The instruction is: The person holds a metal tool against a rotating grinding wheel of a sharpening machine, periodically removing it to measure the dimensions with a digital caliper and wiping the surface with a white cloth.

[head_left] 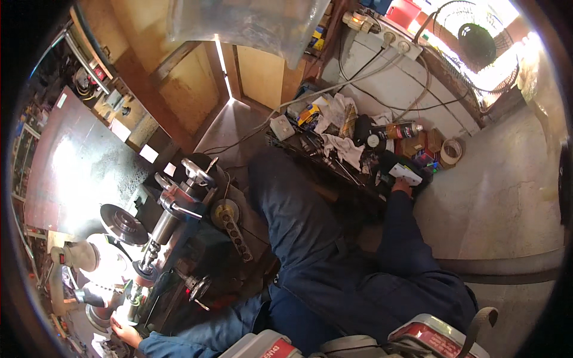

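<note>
Right hand [403, 187] is closed on a small white flat piece [409, 173], above the right end of the cluttered bench, near the tape roll [451, 152] and the spray can [401, 130]. Piece reads as light, stiff, probably smooth enough to slip; fragility unclear. Best grip looks like a pinch across the long edges near the middle. Long axis runs roughly parallel to the bench's near edge, one short end toward the right corner, broad face up. Left hand [125, 332] sits at the glare-lit end of the spindle machine [164, 228]; can't tell if it's gripping.
</note>
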Motion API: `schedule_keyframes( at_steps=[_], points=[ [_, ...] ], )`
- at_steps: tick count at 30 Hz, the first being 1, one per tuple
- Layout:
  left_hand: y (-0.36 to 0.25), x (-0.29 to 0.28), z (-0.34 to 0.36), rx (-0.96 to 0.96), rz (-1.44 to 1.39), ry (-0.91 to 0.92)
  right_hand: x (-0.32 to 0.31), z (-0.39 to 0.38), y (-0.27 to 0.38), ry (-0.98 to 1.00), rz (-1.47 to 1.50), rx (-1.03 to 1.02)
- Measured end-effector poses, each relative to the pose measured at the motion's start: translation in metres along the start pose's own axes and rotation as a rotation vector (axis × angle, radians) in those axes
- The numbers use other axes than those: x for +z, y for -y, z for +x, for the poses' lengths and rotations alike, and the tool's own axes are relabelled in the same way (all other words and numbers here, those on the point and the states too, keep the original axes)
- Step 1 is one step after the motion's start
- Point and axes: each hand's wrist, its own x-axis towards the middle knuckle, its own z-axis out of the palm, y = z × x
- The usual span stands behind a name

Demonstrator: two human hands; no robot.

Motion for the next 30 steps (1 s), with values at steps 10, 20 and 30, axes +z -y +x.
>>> schedule_keyframes(
  at_steps=[10, 20, 30],
  points=[
    [-0.039, -0.014, -0.009, 0.023, -0.124, 0.031, -0.023, -0.016, -0.007, -0.098, 0.238, -0.102],
    [-0.035, -0.009, -0.009, -0.002, -0.195, 0.006, -0.185, -0.109, 0.039, -0.246, 0.326, -0.521],
    [-0.048, -0.007, -0.017, -0.071, -0.338, 0.021, -0.26, -0.223, 0.116, -0.734, 0.851, -0.632]
  ],
)
